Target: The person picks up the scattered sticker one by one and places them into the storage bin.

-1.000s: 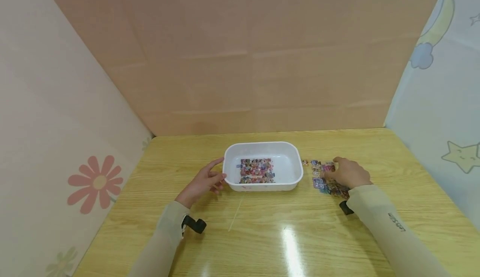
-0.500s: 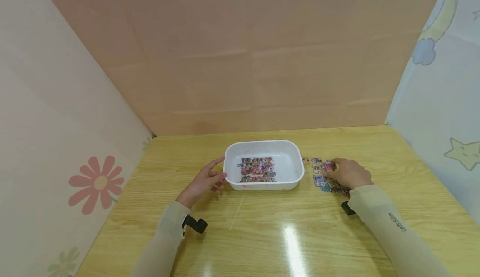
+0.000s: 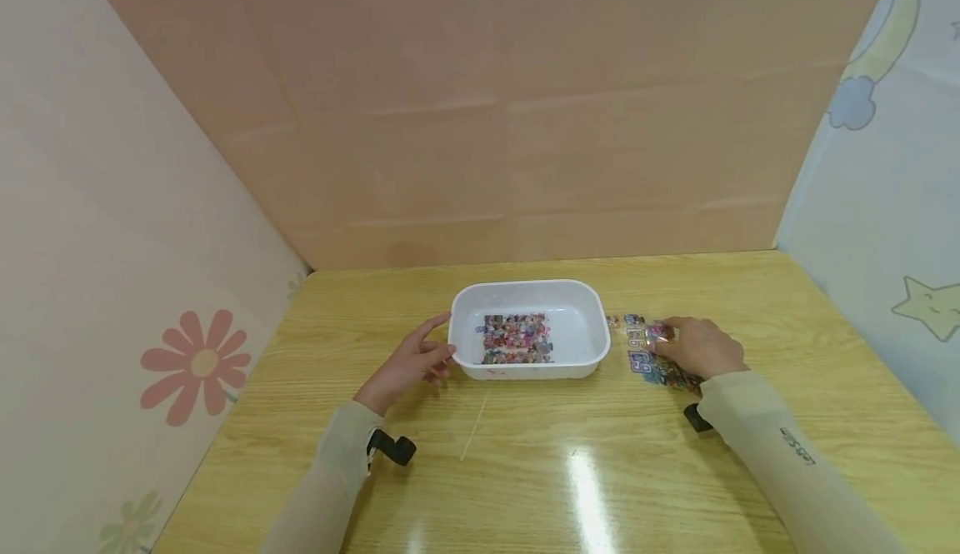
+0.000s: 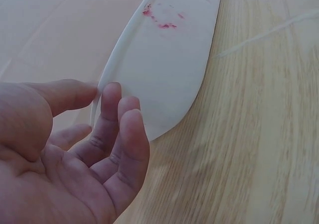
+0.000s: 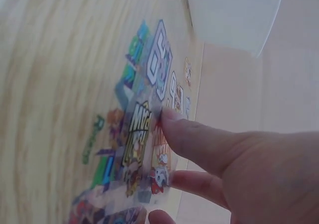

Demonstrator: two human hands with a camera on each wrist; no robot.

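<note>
Fingers loosely bent and clasping nothing, the person's left hand touched the left end of a white, round-cornered, smooth tub. Their right hand bent downward, its thumb on flat, transparent, colourfully printed film lying right of the tub; whether it pinched the film could not be told. Small multicoloured printed pieces lay inside the tub. Pale sleeves covered both forearms above a yellowish, wood-grained tabletop.
</note>
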